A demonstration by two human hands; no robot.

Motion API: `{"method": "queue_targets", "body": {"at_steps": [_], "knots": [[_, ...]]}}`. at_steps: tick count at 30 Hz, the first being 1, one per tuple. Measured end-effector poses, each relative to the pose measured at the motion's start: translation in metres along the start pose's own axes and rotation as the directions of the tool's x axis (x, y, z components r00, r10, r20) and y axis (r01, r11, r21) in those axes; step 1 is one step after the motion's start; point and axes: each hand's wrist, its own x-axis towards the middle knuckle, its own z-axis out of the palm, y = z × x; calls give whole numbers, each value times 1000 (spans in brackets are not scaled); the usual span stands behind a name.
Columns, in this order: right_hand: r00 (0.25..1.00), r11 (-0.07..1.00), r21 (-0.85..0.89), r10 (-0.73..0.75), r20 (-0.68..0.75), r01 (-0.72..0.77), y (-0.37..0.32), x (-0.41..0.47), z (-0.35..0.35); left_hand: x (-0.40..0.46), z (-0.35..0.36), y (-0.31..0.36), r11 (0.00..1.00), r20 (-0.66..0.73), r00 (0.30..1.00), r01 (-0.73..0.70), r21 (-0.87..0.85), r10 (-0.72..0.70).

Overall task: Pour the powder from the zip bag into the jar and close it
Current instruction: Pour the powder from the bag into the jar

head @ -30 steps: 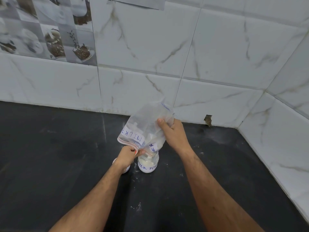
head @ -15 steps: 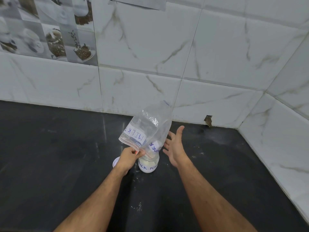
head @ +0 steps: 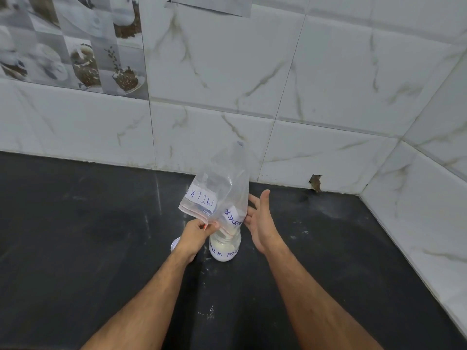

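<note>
Left hand: pinches the zip bag by its edge, upside down over the jar.
Right hand: flat, fingers straight, just beside the bag.

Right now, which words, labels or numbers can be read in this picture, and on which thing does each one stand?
"MILK", upside down, on the white label of the zip bag.
"DER", also upside down, on a second white label of the same bag; its first letters are hidden in a fold.
"MILK POW", on the white band of the jar; the rest turns out of view.
Small blue print at the bag's seal: too small to read.
</note>
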Motion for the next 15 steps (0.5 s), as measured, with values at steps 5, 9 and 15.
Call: {"method": "queue_targets", "body": {"at_steps": [5,9,15], "knots": [[999,1000,6,-14,42,14,1,0,-2,5,2,-1,1000,-16,1000,-20,-20,20],[994,998,12,-56,96,55,5,-2,0,7,2,-3,999,-34,998,-44,-14,43],[996,997,-19,-67,61,68,3,-6,12,10,3,-8,997,-44,997,-60,-49,58]]}}
